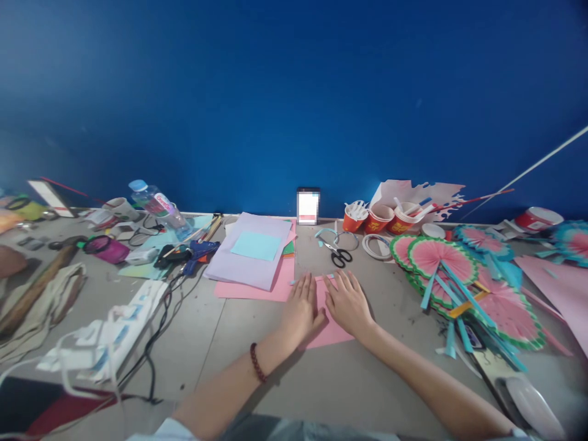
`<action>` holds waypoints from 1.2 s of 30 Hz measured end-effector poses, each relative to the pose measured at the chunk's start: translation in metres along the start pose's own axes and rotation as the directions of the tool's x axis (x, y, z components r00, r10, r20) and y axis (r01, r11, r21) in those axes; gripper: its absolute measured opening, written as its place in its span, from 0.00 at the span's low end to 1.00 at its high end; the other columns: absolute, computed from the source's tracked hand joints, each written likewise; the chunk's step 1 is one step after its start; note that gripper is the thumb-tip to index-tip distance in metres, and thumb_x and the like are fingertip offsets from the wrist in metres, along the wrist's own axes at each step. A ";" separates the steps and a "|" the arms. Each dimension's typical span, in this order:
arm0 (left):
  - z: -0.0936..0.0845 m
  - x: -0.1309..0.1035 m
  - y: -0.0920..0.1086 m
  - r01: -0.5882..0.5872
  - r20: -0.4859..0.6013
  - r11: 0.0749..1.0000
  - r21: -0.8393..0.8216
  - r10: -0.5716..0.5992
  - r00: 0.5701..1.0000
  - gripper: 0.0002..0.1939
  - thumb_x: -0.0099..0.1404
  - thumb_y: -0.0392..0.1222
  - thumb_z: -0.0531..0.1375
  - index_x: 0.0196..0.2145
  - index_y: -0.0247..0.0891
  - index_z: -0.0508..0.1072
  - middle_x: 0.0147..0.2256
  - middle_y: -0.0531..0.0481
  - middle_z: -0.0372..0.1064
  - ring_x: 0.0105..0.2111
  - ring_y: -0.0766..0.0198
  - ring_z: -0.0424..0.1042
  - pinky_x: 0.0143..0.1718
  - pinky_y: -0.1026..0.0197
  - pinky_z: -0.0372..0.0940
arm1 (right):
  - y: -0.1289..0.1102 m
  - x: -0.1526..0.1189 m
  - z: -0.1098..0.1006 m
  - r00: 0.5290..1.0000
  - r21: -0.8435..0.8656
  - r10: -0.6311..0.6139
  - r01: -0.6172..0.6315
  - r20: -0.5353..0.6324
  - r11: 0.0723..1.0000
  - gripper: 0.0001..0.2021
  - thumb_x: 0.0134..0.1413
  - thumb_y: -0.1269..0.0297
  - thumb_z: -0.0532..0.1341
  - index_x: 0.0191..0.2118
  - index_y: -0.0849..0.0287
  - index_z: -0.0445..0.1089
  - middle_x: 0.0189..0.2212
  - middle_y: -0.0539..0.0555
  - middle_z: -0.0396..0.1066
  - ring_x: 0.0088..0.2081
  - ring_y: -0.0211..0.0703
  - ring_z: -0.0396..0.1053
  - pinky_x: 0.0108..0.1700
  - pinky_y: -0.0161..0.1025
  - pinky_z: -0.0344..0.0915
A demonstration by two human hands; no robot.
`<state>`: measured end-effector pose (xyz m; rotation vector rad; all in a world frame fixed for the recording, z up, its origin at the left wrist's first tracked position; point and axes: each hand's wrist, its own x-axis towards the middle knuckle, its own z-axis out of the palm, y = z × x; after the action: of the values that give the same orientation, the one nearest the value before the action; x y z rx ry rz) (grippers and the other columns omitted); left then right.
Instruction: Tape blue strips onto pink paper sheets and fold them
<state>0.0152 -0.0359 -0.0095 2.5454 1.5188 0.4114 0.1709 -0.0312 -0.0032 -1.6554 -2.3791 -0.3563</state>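
Pink paper (331,332) lies at six o'clock from the scissors (335,251); across it we rest our left hand (299,307), fingers straight and close, and our right hand (347,301), fingers slightly spread, neither gripping.

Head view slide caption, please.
Left hand and right hand rest on a pink paper sheet near black-handled metal scissors.
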 end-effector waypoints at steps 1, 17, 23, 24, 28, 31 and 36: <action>0.000 0.000 0.001 0.003 -0.004 1.000 -0.003 -0.003 1.000 0.34 0.59 0.42 0.53 0.61 0.24 0.54 0.62 0.32 0.50 0.63 0.47 0.50 0.60 0.46 0.54 | 0.000 0.000 0.001 1.000 0.004 -0.001 0.001 0.001 1.000 0.20 0.60 0.66 0.51 0.56 0.64 0.65 0.54 0.64 0.66 0.58 0.53 0.58 0.59 0.50 0.51; 0.006 0.006 0.007 0.005 -0.085 0.998 0.063 0.000 0.996 0.29 0.59 0.34 0.50 0.59 0.24 0.58 0.61 0.34 0.54 0.62 0.51 0.52 0.60 0.47 0.55 | -0.004 -0.005 0.005 0.998 0.060 -0.044 0.042 0.033 0.997 0.22 0.61 0.67 0.49 0.59 0.61 0.62 0.58 0.57 0.63 0.56 0.52 0.62 0.60 0.54 0.50; 0.008 0.003 0.004 -0.001 -0.084 0.999 0.040 0.004 0.996 0.31 0.58 0.33 0.50 0.59 0.26 0.57 0.61 0.36 0.55 0.62 0.52 0.52 0.61 0.47 0.53 | -0.004 -0.005 0.005 0.999 0.056 -0.029 0.027 0.030 0.998 0.22 0.60 0.68 0.50 0.59 0.60 0.62 0.56 0.56 0.65 0.56 0.53 0.62 0.62 0.58 0.45; 0.007 0.002 0.004 0.001 -0.081 0.999 0.038 0.002 0.997 0.31 0.57 0.33 0.50 0.60 0.26 0.57 0.61 0.36 0.54 0.62 0.52 0.52 0.61 0.47 0.53 | -0.004 -0.005 0.004 0.999 0.053 -0.035 0.034 0.022 0.998 0.22 0.60 0.68 0.50 0.59 0.60 0.62 0.56 0.56 0.65 0.56 0.53 0.62 0.62 0.58 0.45; 0.005 0.002 0.006 0.018 -0.070 0.999 0.031 -0.016 0.997 0.30 0.58 0.34 0.50 0.59 0.25 0.58 0.61 0.35 0.54 0.62 0.51 0.52 0.61 0.46 0.54 | -0.004 -0.004 0.006 0.997 0.058 -0.078 0.077 0.006 0.995 0.22 0.60 0.68 0.50 0.59 0.64 0.62 0.57 0.57 0.64 0.58 0.51 0.60 0.63 0.53 0.47; 0.005 0.003 0.006 0.013 -0.071 0.999 0.034 -0.011 0.997 0.30 0.58 0.34 0.50 0.59 0.24 0.58 0.60 0.34 0.55 0.62 0.51 0.52 0.61 0.47 0.53 | -0.004 -0.005 0.010 0.998 0.078 -0.068 0.066 0.013 0.995 0.22 0.59 0.70 0.50 0.58 0.67 0.63 0.57 0.58 0.64 0.59 0.47 0.59 0.62 0.46 0.51; 0.008 0.002 0.003 0.004 -0.069 0.999 0.046 0.000 0.998 0.32 0.56 0.32 0.50 0.60 0.24 0.57 0.61 0.35 0.54 0.62 0.52 0.51 0.61 0.47 0.53 | -0.002 -0.005 0.014 0.998 0.106 -0.044 0.039 0.045 0.994 0.23 0.58 0.71 0.49 0.59 0.66 0.62 0.57 0.58 0.63 0.58 0.47 0.60 0.61 0.47 0.54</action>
<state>0.0210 -0.0355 -0.0162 2.5896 1.5718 0.4744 0.1700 -0.0319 -0.0182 -1.5873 -2.4246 -0.1966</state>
